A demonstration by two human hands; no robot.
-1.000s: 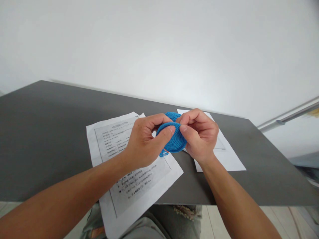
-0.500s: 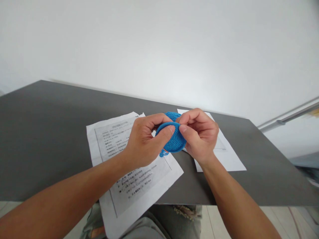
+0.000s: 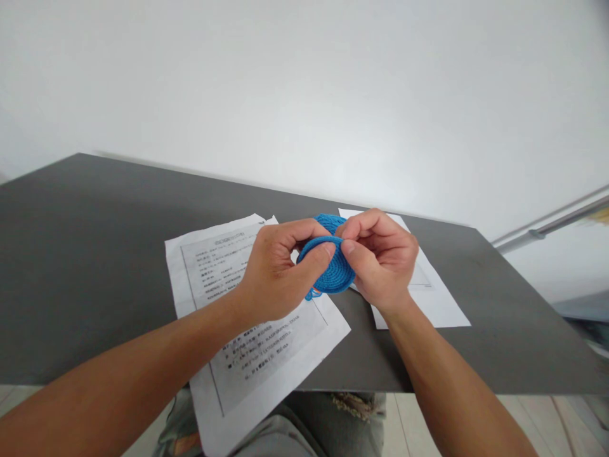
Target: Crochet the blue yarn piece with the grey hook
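A round blue crocheted piece is held up above the dark grey table, with a loose blue yarn end hanging at its lower left. My left hand pinches its upper rim between thumb and fingers. My right hand pinches the same rim from the right, fingers curled closed. Both thumbs meet near the top of the piece. A second bit of blue crochet shows just behind my fingers.
A printed sheet of paper lies under my left hand and hangs over the table's near edge. Another white sheet lies under my right hand. A white wall stands behind the table. My knees show below the table edge.
The blue piece has tilted and sunk slightly between my fingers. Both hands stay in nearly the same place.
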